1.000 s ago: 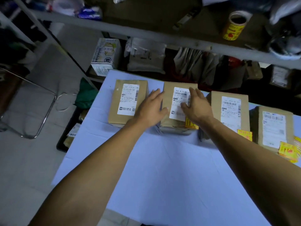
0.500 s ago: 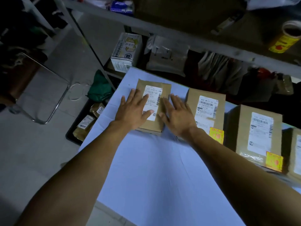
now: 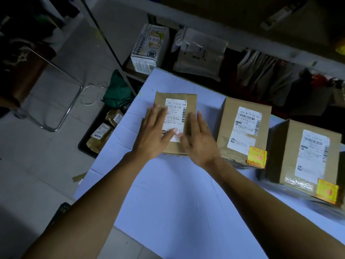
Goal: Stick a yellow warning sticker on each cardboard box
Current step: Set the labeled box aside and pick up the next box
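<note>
the leftmost box point(image 3: 176, 109) shows no yellow sticker yet, so fetch one first and press it flat on bare cardboard (not across the white label point(image 3: 175, 118)). left hand point(image 3: 155, 135) and right hand point(image 3: 198, 139) lie released, fingers straight, on the box. the stickered boxes point(image 3: 242, 128) sit just right of the right hand.
</note>
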Available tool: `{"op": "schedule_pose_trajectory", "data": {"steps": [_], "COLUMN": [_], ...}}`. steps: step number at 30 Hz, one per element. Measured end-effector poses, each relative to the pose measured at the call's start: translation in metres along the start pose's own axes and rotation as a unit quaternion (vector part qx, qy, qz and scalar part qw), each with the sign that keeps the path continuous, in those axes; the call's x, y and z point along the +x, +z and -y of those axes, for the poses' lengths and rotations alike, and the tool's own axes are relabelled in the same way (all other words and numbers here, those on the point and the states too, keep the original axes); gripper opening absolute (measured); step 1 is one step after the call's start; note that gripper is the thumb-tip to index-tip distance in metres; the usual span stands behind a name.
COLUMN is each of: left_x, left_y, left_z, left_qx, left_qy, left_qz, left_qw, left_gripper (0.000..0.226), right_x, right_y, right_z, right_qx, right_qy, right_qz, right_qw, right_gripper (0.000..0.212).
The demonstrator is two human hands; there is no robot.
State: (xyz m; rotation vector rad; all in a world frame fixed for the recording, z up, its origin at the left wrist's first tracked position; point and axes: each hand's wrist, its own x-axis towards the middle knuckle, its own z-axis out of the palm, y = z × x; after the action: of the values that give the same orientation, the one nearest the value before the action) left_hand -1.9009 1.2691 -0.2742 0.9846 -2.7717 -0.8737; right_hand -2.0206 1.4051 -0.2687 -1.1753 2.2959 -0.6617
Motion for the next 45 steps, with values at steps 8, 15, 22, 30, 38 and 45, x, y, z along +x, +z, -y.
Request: {"op": "schedule_pose_trajectory", "data": {"steps": [8, 15, 22, 30, 38, 45], "left_x": [0.023, 0.001, -0.027, -0.061, -0.134, -0.204], "left_y": [-0.010, -0.004, -0.022, -0.058, -0.008, 0.076], "left_z": [0.018, 0.003, -0.029, -0.106, -0.197, -0.274], "left_qx": [-0.319, -0.416, -0.453, -0.465, -0.461, -0.442], "left_qy": [-0.320, -0.295, -0.314, -0.237, -0.187, -0.170], "left_qz": [0.065, 0.042, -0.014, -0.029, 0.042, 0.088], "left_qw": [0.890, 0.859, 0.834, 0.853, 0.867, 0.876], "left_gripper": [0.070, 0.012, 0.018, 0.030, 0.026, 0.047], "right_x": [0.031, 0.019, -0.004, -0.070, -0.199, -0.319], "right_y": [0.016, 0.019, -0.010, -0.076, -0.116, -0.131], "right_z": [0.000, 0.005, 0.022, 0.038, -0.015, -0.087], "right_qx": [0.376, 0.376, 0.349, 0.379, 0.397, 0.408], "right_qy": [0.337, 0.300, 0.273, 0.205, 0.243, 0.289], "right_qz": [0.018, 0.053, 0.020, -0.052, -0.120, -0.159], "right_qw": [0.863, 0.875, 0.896, 0.901, 0.877, 0.851], "right_gripper": [0.083, 0.078, 0.086, 0.072, 0.081, 0.072]}}
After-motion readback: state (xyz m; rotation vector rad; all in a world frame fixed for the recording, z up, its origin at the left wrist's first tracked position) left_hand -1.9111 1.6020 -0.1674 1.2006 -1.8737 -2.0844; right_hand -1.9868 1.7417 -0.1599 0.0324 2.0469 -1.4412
